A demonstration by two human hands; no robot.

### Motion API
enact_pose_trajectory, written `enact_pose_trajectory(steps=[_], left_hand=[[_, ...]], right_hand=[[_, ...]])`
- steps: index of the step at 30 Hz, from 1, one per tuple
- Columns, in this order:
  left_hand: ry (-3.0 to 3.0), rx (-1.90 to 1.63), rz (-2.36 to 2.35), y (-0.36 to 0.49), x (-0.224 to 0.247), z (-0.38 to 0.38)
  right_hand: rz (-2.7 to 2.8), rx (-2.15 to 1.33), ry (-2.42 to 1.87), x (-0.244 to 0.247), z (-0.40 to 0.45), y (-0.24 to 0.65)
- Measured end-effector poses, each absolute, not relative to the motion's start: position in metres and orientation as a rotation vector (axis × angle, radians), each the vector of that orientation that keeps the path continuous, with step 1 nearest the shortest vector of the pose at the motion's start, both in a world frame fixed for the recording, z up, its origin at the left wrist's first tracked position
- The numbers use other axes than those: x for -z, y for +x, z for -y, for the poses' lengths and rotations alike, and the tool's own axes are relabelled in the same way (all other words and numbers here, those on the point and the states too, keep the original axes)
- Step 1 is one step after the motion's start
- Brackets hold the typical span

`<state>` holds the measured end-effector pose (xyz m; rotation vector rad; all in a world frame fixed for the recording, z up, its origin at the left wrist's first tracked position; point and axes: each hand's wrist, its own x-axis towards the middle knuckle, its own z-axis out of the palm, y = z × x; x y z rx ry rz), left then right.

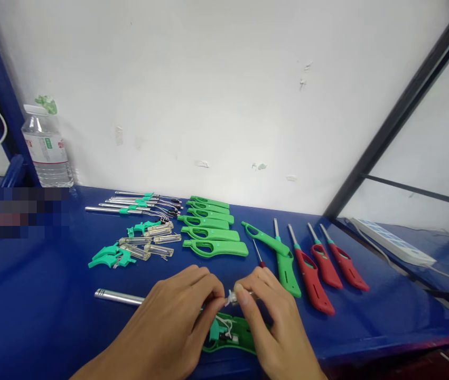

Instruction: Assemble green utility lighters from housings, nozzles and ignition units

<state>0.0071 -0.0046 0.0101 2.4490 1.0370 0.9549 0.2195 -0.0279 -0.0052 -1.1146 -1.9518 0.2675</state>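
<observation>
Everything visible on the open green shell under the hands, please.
The hollow green plastic-looking shell lies open side up on the glossy blue table, near its front edge. Inside sit a teal plastic insert, a thin white wire and a small black-and-white part. The right hand covers its right end, the left hand part of its left; whether either touches it, I can't tell.

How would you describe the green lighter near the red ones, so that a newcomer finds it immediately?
On the blue table's right half lie three red lighters. The green lighter is just left of them, tube toward the wall, a loose green handle piece across it. Its colour separates it from the red ones, its metal tube from the loose piece.
</observation>
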Motion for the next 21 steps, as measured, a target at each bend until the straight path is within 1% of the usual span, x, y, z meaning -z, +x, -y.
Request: enact_pose_trajectory(steps=[16, 21], left_hand=[[2.395, -0.998, -1.022, 0.008, 0.0, 0.005], [2.424, -0.977, -1.024, 0.008, -0.004, 0.005]], right_hand=[[1.97, -0.283, -1.129, 0.005, 0.028, 0.22], [1.977, -0.275, -1.134, 0.005, 0.026, 0.219]])
